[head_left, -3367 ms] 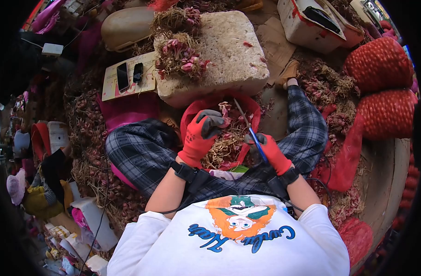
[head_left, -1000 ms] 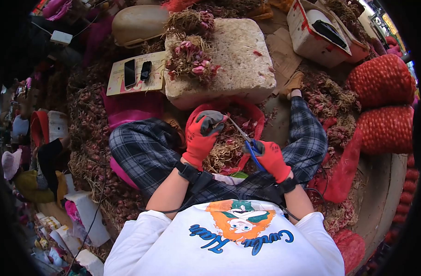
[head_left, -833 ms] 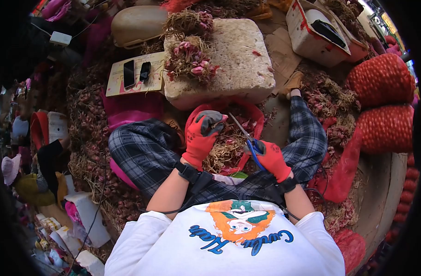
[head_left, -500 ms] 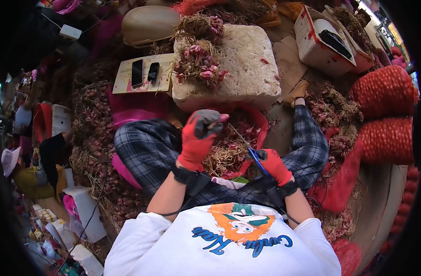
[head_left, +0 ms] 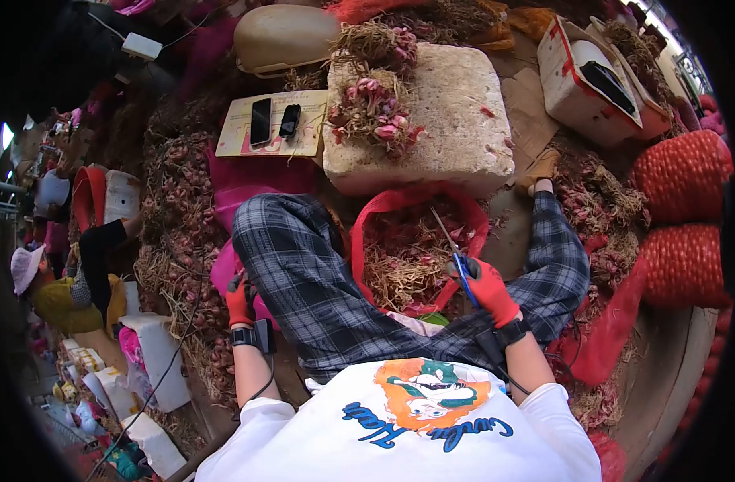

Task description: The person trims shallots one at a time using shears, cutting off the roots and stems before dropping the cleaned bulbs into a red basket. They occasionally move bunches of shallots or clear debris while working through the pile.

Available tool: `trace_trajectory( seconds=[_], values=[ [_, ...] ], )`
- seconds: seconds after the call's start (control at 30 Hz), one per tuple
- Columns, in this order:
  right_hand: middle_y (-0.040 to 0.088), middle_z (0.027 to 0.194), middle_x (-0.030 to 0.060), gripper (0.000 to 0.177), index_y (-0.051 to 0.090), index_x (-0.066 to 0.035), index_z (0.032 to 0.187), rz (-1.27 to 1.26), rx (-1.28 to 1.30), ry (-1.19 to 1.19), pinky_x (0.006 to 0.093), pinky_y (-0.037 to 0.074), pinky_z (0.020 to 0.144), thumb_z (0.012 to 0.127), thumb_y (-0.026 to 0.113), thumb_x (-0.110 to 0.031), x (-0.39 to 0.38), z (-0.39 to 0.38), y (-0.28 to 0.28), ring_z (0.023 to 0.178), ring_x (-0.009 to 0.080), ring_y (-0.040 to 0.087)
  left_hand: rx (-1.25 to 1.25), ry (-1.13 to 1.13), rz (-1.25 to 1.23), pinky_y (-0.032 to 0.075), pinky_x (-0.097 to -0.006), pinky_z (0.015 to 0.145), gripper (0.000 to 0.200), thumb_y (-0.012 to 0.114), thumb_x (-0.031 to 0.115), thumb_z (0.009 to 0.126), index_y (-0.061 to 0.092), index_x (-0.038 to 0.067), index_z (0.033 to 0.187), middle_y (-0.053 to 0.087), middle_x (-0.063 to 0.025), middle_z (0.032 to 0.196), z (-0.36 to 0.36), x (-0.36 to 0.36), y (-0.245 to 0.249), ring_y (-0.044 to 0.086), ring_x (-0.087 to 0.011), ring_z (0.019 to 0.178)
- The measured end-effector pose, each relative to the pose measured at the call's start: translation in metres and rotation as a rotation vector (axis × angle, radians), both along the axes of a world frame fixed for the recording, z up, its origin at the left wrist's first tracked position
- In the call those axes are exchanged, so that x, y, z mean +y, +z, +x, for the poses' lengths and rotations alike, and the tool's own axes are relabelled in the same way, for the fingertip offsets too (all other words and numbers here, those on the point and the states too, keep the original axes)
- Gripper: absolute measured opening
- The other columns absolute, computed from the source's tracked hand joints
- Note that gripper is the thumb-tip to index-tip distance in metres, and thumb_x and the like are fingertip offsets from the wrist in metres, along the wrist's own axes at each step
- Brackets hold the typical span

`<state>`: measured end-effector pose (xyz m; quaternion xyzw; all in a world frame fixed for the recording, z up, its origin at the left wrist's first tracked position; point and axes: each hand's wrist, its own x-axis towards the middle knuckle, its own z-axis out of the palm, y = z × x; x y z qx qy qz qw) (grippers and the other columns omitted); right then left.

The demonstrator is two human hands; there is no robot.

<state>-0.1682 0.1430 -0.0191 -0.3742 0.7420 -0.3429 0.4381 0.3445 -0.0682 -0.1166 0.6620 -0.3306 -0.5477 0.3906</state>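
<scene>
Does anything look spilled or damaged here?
The off-white, boxy, foam-like block looks worn: its top is pitted and bears small red scraps. Reddish-purple round bulbs with dry, straw-coloured strands lie loose beside the person's left leg; whether they spilled, I can't tell.

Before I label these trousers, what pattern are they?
The trousers are plaid, clearest in the head view.
</scene>
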Motion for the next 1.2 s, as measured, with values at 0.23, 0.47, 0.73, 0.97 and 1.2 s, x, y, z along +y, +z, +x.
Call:
trace_trajectory(
  seconds=[0.23,0.47,0.73,0.97,1.2],
  values=[
    [0.066,0.087,0.0133,0.035,0.062,-0.004,0.102,-0.093,0.111,-0.067,0.0336,0.047,0.071,0.077,0.069,-0.028,0.006,-0.008,-0.032,0.080,0.0292,0.063,-0.013,-0.282,-0.680,0.045,-0.0230,0.084,0.037,0.057,0.010,0.090,0.048,-0.001,0.125,0.055,-0.0053,0.116,-0.158,-0.102,0.192,0.054,-0.0095,0.101],
    [0.065,0.088,0.0087,0.030,0.058,-0.003,0.106,-0.324,-0.024,-0.103,0.0301,0.048,0.073,0.080,0.067,-0.015,-0.076,-0.018,0.020,0.080,0.0165,0.063,0.075,-1.005,-0.227,0.047,-0.0202,0.064,0.030,0.055,0.027,0.093,0.059,0.001,0.105,0.063,-0.0039,0.086,-0.335,-0.139,0.196,0.059,-0.0084,0.077],
    [0.065,0.096,0.0041,0.033,0.056,-0.001,0.110,-0.509,0.043,-0.181,0.0261,0.045,0.080,0.080,0.069,-0.009,-0.163,-0.044,0.009,0.088,0.0099,0.057,0.574,-0.275,0.242,0.051,-0.0251,0.072,0.040,0.064,0.046,0.083,0.057,0.011,0.102,0.057,-0.0040,0.082,-0.435,-0.099,0.069,0.059,-0.0166,0.082],
    [0.065,0.095,0.0020,0.034,0.057,-0.004,0.115,-0.516,-0.354,-0.084,0.0231,0.046,0.068,0.083,0.065,-0.012,-0.251,-0.046,-0.018,0.082,0.0070,0.057,0.517,-0.549,-0.151,0.046,-0.0328,0.083,0.039,0.065,0.026,0.085,0.051,0.014,0.119,0.057,-0.0054,0.101,-0.405,-0.092,0.050,0.058,-0.0168,0.090],
    [0.064,0.097,0.0049,0.033,0.056,-0.001,0.113,-0.541,-0.407,-0.134,0.0267,0.047,0.080,0.082,0.064,-0.008,-0.234,-0.011,-0.048,0.090,0.0124,0.059,-0.787,-0.413,-0.986,0.037,-0.0411,0.096,0.070,0.076,0.037,0.069,0.045,0.011,0.126,0.049,-0.0154,0.121,-0.400,-0.125,0.118,0.049,-0.0295,0.110]
  ],
)
